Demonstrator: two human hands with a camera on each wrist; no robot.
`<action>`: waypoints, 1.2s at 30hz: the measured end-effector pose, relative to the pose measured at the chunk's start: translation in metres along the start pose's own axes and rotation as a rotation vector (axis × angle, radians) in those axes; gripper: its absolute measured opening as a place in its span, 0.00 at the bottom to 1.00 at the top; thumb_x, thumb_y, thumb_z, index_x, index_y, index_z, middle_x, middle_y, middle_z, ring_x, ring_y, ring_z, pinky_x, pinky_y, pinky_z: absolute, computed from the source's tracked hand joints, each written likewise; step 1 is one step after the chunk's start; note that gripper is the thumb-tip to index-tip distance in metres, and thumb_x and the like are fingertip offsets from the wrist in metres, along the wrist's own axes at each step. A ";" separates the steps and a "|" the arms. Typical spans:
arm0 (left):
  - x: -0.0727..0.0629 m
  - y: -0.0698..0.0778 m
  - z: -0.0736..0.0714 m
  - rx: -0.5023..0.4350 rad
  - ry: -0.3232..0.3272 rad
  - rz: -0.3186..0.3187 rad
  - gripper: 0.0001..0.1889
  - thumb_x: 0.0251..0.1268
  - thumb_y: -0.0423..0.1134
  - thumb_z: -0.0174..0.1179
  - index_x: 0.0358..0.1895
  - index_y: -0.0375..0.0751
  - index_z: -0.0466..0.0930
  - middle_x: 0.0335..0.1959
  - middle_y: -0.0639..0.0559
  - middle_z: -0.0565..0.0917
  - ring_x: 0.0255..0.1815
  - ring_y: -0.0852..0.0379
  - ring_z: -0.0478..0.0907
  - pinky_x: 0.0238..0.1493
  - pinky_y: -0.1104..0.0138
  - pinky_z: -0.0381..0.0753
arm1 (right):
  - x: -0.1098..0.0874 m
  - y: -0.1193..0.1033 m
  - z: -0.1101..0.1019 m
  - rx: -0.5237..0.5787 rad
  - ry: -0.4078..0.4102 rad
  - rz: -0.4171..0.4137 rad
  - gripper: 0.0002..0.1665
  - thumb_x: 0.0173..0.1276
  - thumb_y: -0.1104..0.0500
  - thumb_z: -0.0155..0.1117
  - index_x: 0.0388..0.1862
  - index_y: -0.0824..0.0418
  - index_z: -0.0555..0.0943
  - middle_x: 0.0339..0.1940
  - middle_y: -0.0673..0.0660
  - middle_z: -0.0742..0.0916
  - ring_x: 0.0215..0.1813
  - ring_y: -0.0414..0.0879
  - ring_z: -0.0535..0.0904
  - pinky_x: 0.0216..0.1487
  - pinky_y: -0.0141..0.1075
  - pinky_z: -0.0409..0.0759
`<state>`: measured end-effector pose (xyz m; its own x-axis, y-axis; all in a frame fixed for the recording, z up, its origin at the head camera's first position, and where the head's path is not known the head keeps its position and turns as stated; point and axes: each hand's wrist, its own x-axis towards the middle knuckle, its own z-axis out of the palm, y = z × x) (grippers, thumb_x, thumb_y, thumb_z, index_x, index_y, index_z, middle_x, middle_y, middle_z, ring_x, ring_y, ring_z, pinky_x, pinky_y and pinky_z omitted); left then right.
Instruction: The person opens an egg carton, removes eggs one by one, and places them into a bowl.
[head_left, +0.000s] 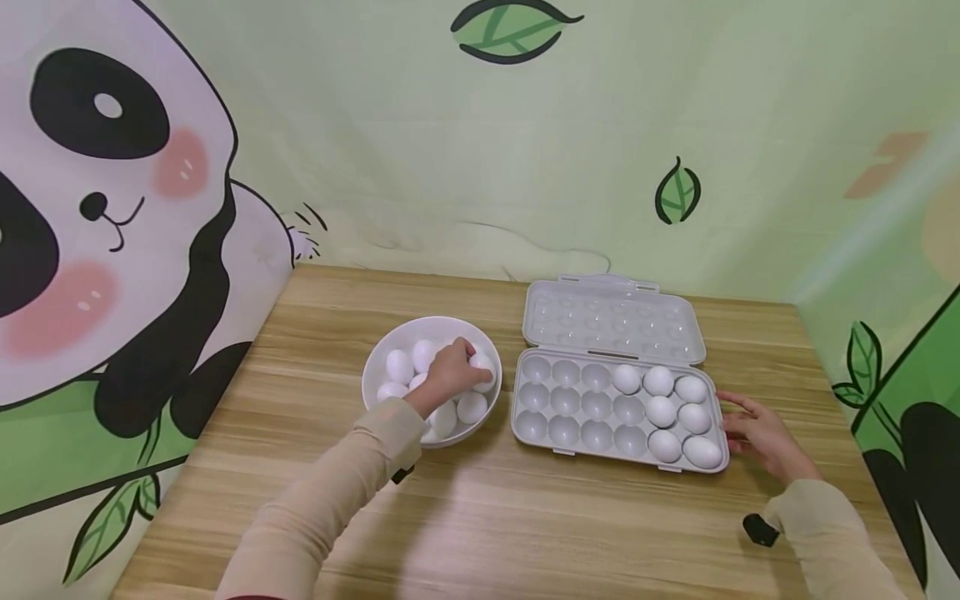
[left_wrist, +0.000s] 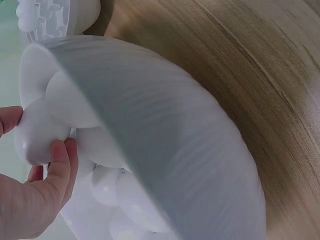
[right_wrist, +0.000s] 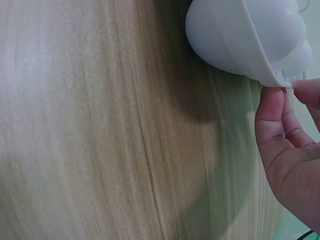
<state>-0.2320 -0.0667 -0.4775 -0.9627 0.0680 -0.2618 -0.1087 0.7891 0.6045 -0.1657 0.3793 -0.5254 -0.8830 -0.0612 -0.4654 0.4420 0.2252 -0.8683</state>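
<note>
Narrow gap between bowl [head_left: 437, 328] and tray [head_left: 566, 403]

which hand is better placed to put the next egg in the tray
Probably the left hand: it holds an egg in the bowl, and the tray's empty cups lie on the bowl's side. The right hand grips the tray's opposite end.

Table [head_left: 600, 533]: light brown, wood grain running roughly 9 to 3 o'clock, some soft shadow at 6 in the head view. Directly on it: white bowl [head_left: 401, 335] at about 11 o'clock from table centre, upright, and pale carton [head_left: 596, 406] at about 2, long side roughly 9 to 3. They sit just beside each other, not touching; carton's lid [head_left: 615, 321] folded open toward 12, can't tell if it's flat on the wood.
</note>
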 end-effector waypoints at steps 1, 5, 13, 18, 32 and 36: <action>0.000 0.000 0.001 0.006 0.006 0.001 0.22 0.41 0.44 0.63 0.41 0.38 0.69 0.33 0.46 0.77 0.34 0.53 0.72 0.37 0.66 0.71 | 0.000 0.000 0.000 0.000 0.000 0.000 0.25 0.63 0.65 0.49 0.58 0.45 0.65 0.29 0.39 0.80 0.32 0.35 0.75 0.32 0.30 0.75; 0.000 0.002 0.003 0.036 0.033 0.003 0.22 0.40 0.44 0.64 0.39 0.37 0.69 0.33 0.45 0.77 0.34 0.53 0.72 0.37 0.65 0.71 | 0.000 0.000 0.000 0.015 -0.003 -0.001 0.24 0.63 0.65 0.49 0.54 0.41 0.67 0.29 0.39 0.80 0.32 0.35 0.76 0.32 0.31 0.76; -0.002 0.008 0.005 0.094 0.074 0.006 0.22 0.38 0.44 0.64 0.38 0.38 0.70 0.32 0.44 0.77 0.33 0.50 0.73 0.36 0.62 0.72 | -0.001 -0.001 0.001 0.012 -0.003 -0.007 0.24 0.63 0.64 0.50 0.55 0.41 0.67 0.29 0.39 0.80 0.32 0.35 0.76 0.32 0.30 0.76; -0.003 0.009 0.005 0.135 0.073 -0.025 0.22 0.38 0.46 0.64 0.37 0.41 0.69 0.31 0.46 0.77 0.31 0.51 0.73 0.29 0.64 0.70 | 0.000 -0.001 0.001 0.005 -0.004 -0.006 0.25 0.63 0.64 0.50 0.58 0.45 0.66 0.29 0.39 0.80 0.32 0.35 0.76 0.33 0.31 0.76; -0.004 0.004 0.006 0.155 0.045 -0.051 0.22 0.41 0.48 0.64 0.38 0.40 0.70 0.32 0.46 0.77 0.30 0.51 0.73 0.26 0.66 0.68 | 0.000 0.001 0.000 -0.005 0.001 -0.015 0.25 0.63 0.64 0.49 0.59 0.48 0.65 0.29 0.40 0.80 0.32 0.35 0.76 0.32 0.31 0.76; -0.003 0.002 0.007 0.165 0.041 -0.041 0.22 0.41 0.49 0.64 0.38 0.41 0.71 0.32 0.46 0.78 0.30 0.51 0.73 0.25 0.66 0.68 | 0.001 0.001 0.000 -0.012 0.006 -0.002 0.26 0.63 0.63 0.50 0.61 0.50 0.63 0.29 0.39 0.80 0.32 0.35 0.76 0.33 0.31 0.76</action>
<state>-0.2274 -0.0609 -0.4810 -0.9679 0.0114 -0.2509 -0.1093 0.8805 0.4613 -0.1659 0.3791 -0.5263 -0.8848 -0.0560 -0.4626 0.4384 0.2365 -0.8671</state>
